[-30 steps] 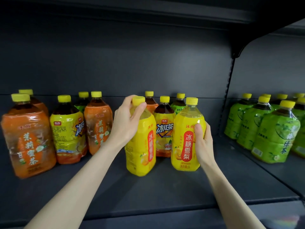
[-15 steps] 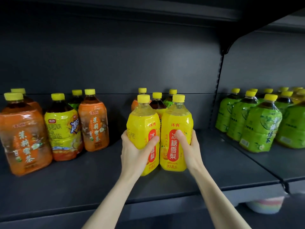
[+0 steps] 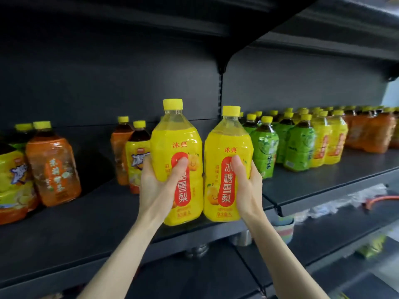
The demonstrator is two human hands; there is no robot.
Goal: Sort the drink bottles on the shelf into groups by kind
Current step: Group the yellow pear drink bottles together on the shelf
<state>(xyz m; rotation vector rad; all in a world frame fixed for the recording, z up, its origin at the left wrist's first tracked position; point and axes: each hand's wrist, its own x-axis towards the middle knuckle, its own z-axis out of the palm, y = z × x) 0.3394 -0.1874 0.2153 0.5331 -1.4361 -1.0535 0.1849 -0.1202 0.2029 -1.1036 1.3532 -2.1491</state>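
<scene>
I hold two yellow pear-drink bottles side by side, lifted off the dark shelf (image 3: 90,214) near its front edge. My left hand (image 3: 160,182) grips the left yellow bottle (image 3: 176,139) around its middle. My right hand (image 3: 248,180) grips the right yellow bottle (image 3: 226,143) the same way. On the shelf to the left stand an orange tea bottle (image 3: 54,169) and a yellow-labelled iced tea bottle (image 3: 13,184). Behind my left hand stand another orange bottle (image 3: 118,147) and another iced tea bottle (image 3: 138,152).
The right-hand shelf section (image 3: 323,182) carries grouped rows: green tea bottles (image 3: 264,149), yellow pear bottles (image 3: 328,139), then orange bottles (image 3: 371,134). A vertical slotted post (image 3: 220,96) divides the sections. Lower shelves hold metal cans (image 3: 241,238) and a striped cup (image 3: 282,229).
Both hands have lifted the two yellow bottles up off the shelf and carried them right. The view has swung right, showing more of the right-hand section.
</scene>
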